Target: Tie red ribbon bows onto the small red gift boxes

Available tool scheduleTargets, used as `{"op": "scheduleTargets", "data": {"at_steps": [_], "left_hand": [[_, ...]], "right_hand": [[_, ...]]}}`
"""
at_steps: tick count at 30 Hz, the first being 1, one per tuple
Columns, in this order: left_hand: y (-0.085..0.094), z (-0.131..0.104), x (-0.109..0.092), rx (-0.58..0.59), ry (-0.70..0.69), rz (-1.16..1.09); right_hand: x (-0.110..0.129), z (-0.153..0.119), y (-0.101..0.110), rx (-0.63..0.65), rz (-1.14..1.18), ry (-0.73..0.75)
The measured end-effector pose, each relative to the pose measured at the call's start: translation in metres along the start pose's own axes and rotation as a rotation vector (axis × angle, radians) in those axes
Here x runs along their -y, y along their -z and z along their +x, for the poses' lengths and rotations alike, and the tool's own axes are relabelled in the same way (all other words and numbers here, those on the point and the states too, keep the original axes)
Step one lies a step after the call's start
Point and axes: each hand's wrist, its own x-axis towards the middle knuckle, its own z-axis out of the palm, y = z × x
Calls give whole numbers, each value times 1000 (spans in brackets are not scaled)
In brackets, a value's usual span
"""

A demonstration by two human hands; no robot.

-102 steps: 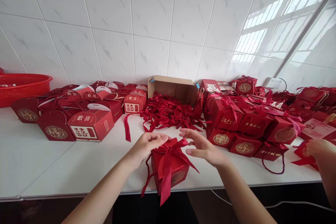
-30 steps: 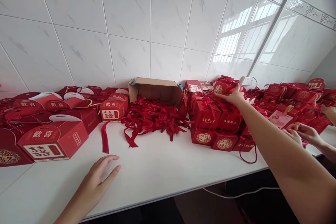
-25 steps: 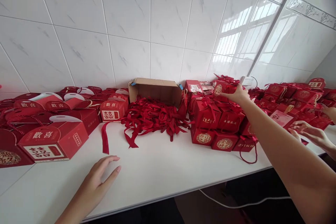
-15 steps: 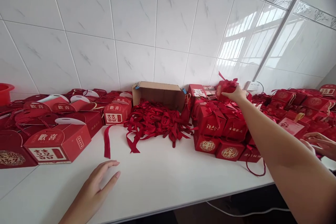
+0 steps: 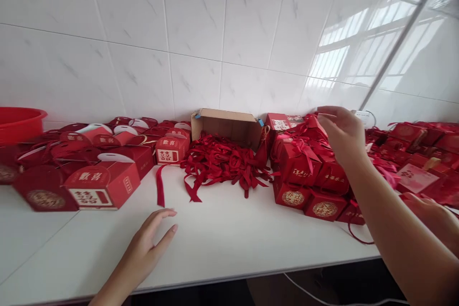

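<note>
My left hand (image 5: 152,236) hovers or rests low over the white table (image 5: 222,239), thumb and fingers apart, with nothing in it. Just beyond its fingertips lies a loose strip of red ribbon (image 5: 160,186). Out to the right, my right hand (image 5: 346,136) is raised by the top of a stack of red gift boxes (image 5: 297,165) tied with ribbon bows. Its fingers are bent and parted, and no box is in its grasp. A heap of red ribbons (image 5: 222,162) spills from a cardboard box (image 5: 229,114) between the hands.
Red boxes with handles (image 5: 103,186) crowd the left side, near a red basin (image 5: 21,122). More tied boxes (image 5: 412,134) fill the far right. Another person's hand (image 5: 433,217) is at the right edge. A tiled wall (image 5: 197,24) backs the table.
My right hand has let go of a bow-tied red box on top of the stack and drawn back from it. The view has turned slightly left. My left hand stays open.
</note>
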Motion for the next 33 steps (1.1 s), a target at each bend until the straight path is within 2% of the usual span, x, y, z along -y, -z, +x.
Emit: {"op": "scheduleTargets", "data": {"at_steps": [1,3,6,8,10,12,14,17,20,23,27,30,33], "left_hand": [[3,-1,-3,-57,-38,9],[12,-3,-8,-225,-103,65],[33,2,-9,-502,-71,231],[49,11,-4,-640,26,361],[66,22,5,-710,133,447],[80,34,16,-683,242,464],[90,44,27,-592,332,464],[95,52,39,-519,337,539],[94,52,46,-546,246,613],[97,44,49,-527,111,617],[107,18,45,-371,-117,568],[109,-10,33,-274,-214,452],[98,-35,19,-206,-241,293]], "right_hand": [[16,-21,-5,1,54,86],[40,-63,-23,-31,119,394],[55,-119,-70,47,145,630],[53,-149,-111,197,157,637],[46,-172,-152,371,159,560],[36,-190,-184,543,182,494],[27,-202,-204,697,200,476],[19,-209,-209,817,209,490],[16,-210,-201,862,208,510],[16,-208,-196,966,190,581],[18,-206,-195,1094,187,593],[21,-204,-193,1075,169,482],[24,-202,-190,1035,115,338]]}}
